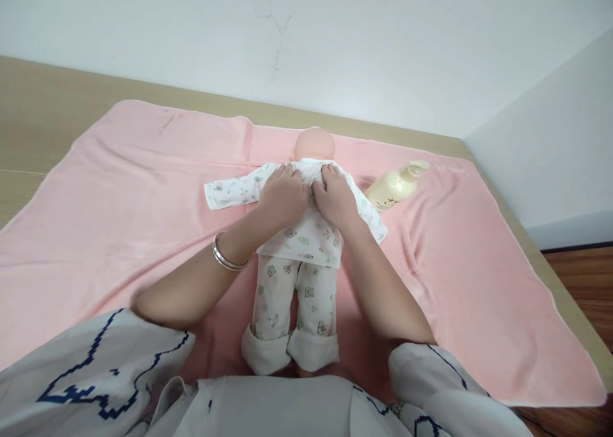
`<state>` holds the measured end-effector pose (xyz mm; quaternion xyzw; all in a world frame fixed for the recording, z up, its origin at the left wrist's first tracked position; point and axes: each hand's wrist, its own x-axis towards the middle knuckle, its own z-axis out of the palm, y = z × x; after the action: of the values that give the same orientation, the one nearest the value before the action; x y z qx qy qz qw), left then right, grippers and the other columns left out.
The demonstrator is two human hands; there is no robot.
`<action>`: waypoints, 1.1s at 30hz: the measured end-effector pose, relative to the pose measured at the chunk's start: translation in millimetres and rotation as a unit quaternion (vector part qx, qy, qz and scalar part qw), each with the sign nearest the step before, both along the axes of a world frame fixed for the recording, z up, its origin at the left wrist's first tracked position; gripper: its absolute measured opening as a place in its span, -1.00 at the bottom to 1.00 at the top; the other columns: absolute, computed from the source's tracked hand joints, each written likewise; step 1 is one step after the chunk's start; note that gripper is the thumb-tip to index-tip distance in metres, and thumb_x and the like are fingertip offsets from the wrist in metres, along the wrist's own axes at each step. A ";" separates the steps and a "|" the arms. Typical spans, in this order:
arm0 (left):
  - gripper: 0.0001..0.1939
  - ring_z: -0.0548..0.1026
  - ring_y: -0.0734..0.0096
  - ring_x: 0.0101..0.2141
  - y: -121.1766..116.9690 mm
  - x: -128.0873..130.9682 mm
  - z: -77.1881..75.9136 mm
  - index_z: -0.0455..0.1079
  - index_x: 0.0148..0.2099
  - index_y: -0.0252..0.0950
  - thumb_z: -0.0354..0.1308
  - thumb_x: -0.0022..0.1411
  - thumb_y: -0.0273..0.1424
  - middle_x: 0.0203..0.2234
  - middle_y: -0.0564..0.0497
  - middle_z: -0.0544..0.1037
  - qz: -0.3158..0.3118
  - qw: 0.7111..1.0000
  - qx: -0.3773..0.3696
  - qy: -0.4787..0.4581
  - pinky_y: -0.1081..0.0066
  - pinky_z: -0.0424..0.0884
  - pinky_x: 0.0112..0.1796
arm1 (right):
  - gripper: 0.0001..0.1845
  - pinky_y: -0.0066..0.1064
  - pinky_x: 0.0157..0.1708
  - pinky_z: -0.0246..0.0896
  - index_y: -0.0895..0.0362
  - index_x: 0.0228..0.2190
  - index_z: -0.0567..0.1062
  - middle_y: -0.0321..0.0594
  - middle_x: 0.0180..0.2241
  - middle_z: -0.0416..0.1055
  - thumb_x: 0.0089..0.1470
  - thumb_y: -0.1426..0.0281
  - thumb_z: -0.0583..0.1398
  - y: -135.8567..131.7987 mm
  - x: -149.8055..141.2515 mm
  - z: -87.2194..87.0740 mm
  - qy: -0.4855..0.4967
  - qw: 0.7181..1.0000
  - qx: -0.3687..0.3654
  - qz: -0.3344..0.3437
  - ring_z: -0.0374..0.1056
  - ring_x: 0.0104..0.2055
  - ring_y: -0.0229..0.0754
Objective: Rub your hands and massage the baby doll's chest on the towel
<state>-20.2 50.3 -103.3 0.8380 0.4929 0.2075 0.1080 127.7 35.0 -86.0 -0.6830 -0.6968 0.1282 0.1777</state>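
A bald baby doll (pixel 314 144) lies stretched out, its head at the far end. It is dressed in a white printed baby shirt (pixel 301 242) and matching baby trousers (pixel 316 299) with cuffs folded back. My left hand (pixel 284 197) is closed on the shirt's upper middle, just below the collar. Beside it, my right hand (pixel 335 197) grips the same cloth, thumb and fingers bent in. Between both hands the fabric is bunched into creases. The shirt's sleeves spread out flat to either side. My fingers partly cover the neckline.
Under the doll a pink blanket (pixel 460 277) covers most of the wooden table (pixel 29 117), with folds here and there. A pale yellow pump bottle (pixel 395 186) lies on its side by the right sleeve. A white wall (pixel 191 34) rises behind the table.
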 end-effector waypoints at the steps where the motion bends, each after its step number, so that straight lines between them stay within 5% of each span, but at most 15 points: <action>1: -0.56 0.40 -0.15 0.27 -4.0 2.4 2.5 0.45 0.14 -0.49 -0.15 0.49 -0.38 0.18 -0.45 0.49 0.017 1.000 -0.008 -0.003 -0.11 0.29 0.34 | -0.28 0.06 0.55 -0.08 0.44 0.39 0.25 0.20 0.49 0.12 0.33 0.33 -0.05 4.4 3.8 -2.1 -0.001 1.000 0.001 0.003 0.00 0.58 0.14; 8: -0.74 0.51 0.02 0.02 10.5 -1.3 11.0 0.45 -0.16 -0.24 -0.09 0.40 -0.42 -0.11 -0.21 0.57 0.036 0.996 -0.066 -0.053 -0.02 0.49 0.16 | -0.24 0.04 0.58 -0.20 0.50 0.45 0.09 0.22 0.53 0.00 0.40 0.29 -0.08 -9.0 -5.8 4.7 -0.042 0.998 -0.026 0.044 -0.12 0.61 0.20; 13: -0.68 0.50 -0.02 0.07 19.8 -6.1 6.3 0.46 -0.03 -0.26 -0.11 0.46 -0.32 -0.01 -0.25 0.58 0.017 0.996 -0.073 -0.056 -0.04 0.47 0.17 | -0.31 -0.01 0.56 -0.12 0.40 0.42 0.20 0.13 0.51 0.11 0.39 0.35 -0.10 -16.7 -10.0 14.5 -0.013 0.999 -0.032 0.042 -0.06 0.59 0.14; 19: -0.39 0.16 -0.21 0.47 -16.2 11.7 10.5 0.17 0.44 -0.59 -0.12 0.49 -0.34 0.45 -0.46 0.23 0.042 0.997 -0.055 0.035 -0.10 0.12 0.44 | -0.42 0.03 0.44 0.12 0.29 0.20 0.45 0.17 0.33 0.38 0.34 0.31 -0.09 12.0 14.9 -0.1 0.028 0.999 0.001 0.037 0.24 0.41 0.14; 25: -0.51 0.40 -0.08 0.31 7.9 1.5 5.9 0.42 0.22 -0.44 -0.18 0.47 -0.36 0.23 -0.35 0.52 0.005 0.998 -0.062 -0.015 -0.04 0.29 0.36 | -0.27 0.09 0.54 -0.17 0.50 0.39 0.15 0.28 0.50 0.06 0.41 0.25 -0.11 -1.6 5.0 3.0 -0.046 0.998 -0.033 0.030 -0.08 0.58 0.26; 30: -0.36 0.18 -0.13 0.47 35.7 -4.0 -21.0 0.20 0.42 -0.54 -0.25 0.50 -0.25 0.42 -0.40 0.31 0.015 0.996 -0.082 -0.041 -0.12 0.07 0.46 | -0.51 0.06 0.26 0.30 0.27 0.06 0.51 0.22 0.09 0.56 0.38 0.31 -0.07 -26.2 -14.8 22.1 -0.070 0.997 -0.011 -0.013 0.43 0.21 0.26; 33: -0.35 0.08 -0.11 0.52 34.1 -0.7 -32.7 0.18 0.46 -0.44 -0.25 0.53 -0.18 0.48 -0.37 0.23 0.026 0.996 -0.061 -0.060 -0.17 0.00 0.47 | -0.54 0.05 0.08 0.42 0.17 -0.06 0.55 0.15 -0.03 0.61 0.39 0.25 -0.08 -20.6 -12.7 19.8 -0.048 0.998 -0.012 -0.036 0.50 0.06 0.23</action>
<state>-20.9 84.4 -135.9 0.8032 0.5186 0.2294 0.1825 115.0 14.3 -66.3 -0.7151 -0.6778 0.0976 0.1402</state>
